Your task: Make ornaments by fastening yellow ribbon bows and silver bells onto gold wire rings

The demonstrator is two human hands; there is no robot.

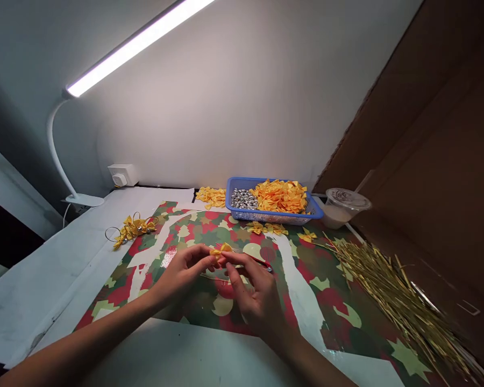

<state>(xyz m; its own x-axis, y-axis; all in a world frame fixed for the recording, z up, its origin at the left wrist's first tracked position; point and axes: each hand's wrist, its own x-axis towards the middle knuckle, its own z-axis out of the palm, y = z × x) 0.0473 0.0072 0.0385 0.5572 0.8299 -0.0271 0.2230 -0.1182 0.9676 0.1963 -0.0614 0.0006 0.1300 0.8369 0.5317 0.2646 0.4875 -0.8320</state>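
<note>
Between my fingertips is a small yellow bow (pixel 221 249), held above the patterned mat (pixel 210 298). My left hand (pixel 189 267) pinches it from the left. On its right side, my right hand (pixel 250 282) closes thumb and fingers at the bow. A thin strand shows just under my hands. A red-handled tool (pixel 266 265) lies partly hidden behind my right hand. Past my hands, a blue basket (pixel 274 216) holds silver bells (pixel 244 199) and many yellow bows (pixel 281 195). A few loose bows (pixel 257 227) lie in front of the basket.
Bows with bells and wire loops (pixel 135 230) lie at left, near a white lamp's base (pixel 84 200). More bows (pixel 211 196) sit left of the basket. On the right are a lidded plastic cup (pixel 342 207), a bundle of gold ties (pixel 391 290) and a cardboard wall (pixel 427 161).
</note>
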